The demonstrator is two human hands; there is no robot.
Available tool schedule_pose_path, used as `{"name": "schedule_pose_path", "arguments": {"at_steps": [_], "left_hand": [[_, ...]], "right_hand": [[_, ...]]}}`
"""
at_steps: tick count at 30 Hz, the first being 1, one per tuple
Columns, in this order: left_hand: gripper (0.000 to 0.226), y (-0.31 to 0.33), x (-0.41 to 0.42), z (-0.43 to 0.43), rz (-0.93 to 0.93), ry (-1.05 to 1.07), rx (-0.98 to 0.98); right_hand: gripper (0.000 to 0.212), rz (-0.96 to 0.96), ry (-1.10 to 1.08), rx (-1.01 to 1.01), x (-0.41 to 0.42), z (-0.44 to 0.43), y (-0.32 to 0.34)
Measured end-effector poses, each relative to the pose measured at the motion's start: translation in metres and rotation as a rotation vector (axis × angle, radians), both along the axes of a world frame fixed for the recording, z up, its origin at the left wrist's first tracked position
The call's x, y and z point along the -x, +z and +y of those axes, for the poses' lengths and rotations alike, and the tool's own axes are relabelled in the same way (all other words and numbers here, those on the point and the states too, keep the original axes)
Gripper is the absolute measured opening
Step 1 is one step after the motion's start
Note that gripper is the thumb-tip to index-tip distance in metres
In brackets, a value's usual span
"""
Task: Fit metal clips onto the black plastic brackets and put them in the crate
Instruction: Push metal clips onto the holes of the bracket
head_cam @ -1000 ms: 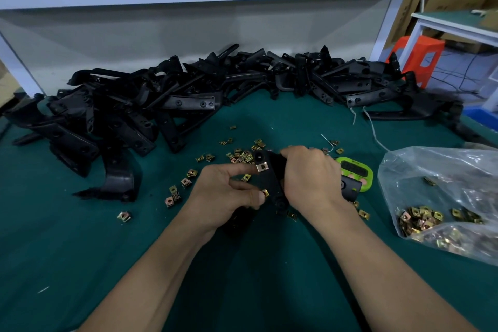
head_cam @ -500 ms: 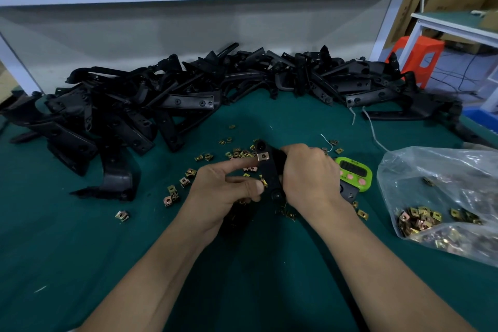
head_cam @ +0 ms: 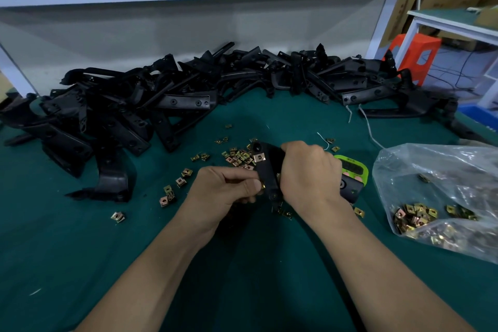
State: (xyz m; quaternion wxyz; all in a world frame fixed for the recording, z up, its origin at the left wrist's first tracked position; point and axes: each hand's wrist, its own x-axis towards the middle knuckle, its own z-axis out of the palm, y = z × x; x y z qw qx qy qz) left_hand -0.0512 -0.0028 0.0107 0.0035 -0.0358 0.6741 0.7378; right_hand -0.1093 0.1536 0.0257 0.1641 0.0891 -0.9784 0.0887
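Bracket [head_cam: 265, 172] is gripped by the right hand [head_cam: 307, 172] at frame centre, over the desk [head_cam: 80, 250], w/ one fitted clip [head_cam: 260, 157] near its top, while a 2nd clip [head_cam: 262, 185] is pinched against its lower left edge by the left hand [head_cam: 223, 186]. If pressed on skewed, that clip could prob. be jammed or flicked off among the loose clips [head_cam: 237, 156] behind. Clear bag [head_cam: 431, 170] at frame right is part-filled w/ bagged clips [head_cam: 415, 217]; no crate is seen.

Right hand [head_cam: 310, 170] grips black bracket [head_cam: 265, 170]; left hand [head_cam: 223, 187] pinches clip [head_cam: 262, 185] against it.
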Motion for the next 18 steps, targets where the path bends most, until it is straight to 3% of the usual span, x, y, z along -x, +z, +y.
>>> {"name": "schedule_pose_path", "arguments": {"at_steps": [5,13,18], "left_hand": [[0.027,-0.002,0.0,0.002,0.019,0.092,-0.016],[0.022,-0.002,-0.002,0.021,0.02,0.309,-0.139],[0.019,-0.003,-0.006,0.03,0.047,0.403,-0.115]], "right_hand": [[0.025,-0.006,0.023,0.01,0.0,-0.003,-0.002],[0.024,-0.015,-0.033,0.057,-0.001,-0.003,0.0],[0.025,0.004,-0.038,0.102,-0.001,-0.004,-0.003]]}}
